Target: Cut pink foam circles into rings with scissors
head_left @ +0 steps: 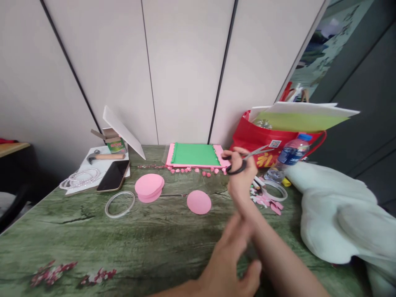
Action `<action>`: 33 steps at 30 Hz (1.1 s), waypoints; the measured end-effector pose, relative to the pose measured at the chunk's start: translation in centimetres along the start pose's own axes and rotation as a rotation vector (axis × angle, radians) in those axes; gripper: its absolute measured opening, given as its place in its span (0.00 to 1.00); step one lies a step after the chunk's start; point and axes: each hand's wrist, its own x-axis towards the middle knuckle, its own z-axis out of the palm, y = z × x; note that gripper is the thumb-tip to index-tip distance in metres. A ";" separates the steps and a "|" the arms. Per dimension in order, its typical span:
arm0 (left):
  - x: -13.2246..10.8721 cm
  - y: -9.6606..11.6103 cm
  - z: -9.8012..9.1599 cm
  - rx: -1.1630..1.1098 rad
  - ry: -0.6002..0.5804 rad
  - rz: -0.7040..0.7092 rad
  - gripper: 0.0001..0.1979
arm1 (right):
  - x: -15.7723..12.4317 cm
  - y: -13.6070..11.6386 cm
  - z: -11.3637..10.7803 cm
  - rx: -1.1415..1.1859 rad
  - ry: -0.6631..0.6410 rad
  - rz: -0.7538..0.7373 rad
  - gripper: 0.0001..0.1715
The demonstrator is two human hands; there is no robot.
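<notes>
My right hand (243, 169) grips a pair of black-handled scissors (237, 167), its fingers at the finger loops and the partly spread blades pointing right. My left hand (232, 258), blurred by motion, is nearer to me with fingers extended and thumb apart. Its fingertips overlap my right forearm; I cannot tell whether they touch it. A single pink paper circle (199, 202) lies on the table (148, 243), left of both hands. Farther left sits a stack of pink circles (149, 186). Beyond the scissors hand, green paper (195, 154) lies on pink sheets, with small pink pieces along the front.
Tape rolls (120, 204) lie at left and right. A phone (114, 175), hammer (107, 156) and bead strings (79, 178) sit on the left. On the right are a red bag (244, 134), water bottle (287, 159), paper scraps (264, 201) and a pale plush item (334, 210).
</notes>
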 end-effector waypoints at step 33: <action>4.0 -1.2 -10.0 -0.105 0.361 -0.266 0.16 | -4.0 3.9 -4.2 -0.120 -0.567 0.579 0.24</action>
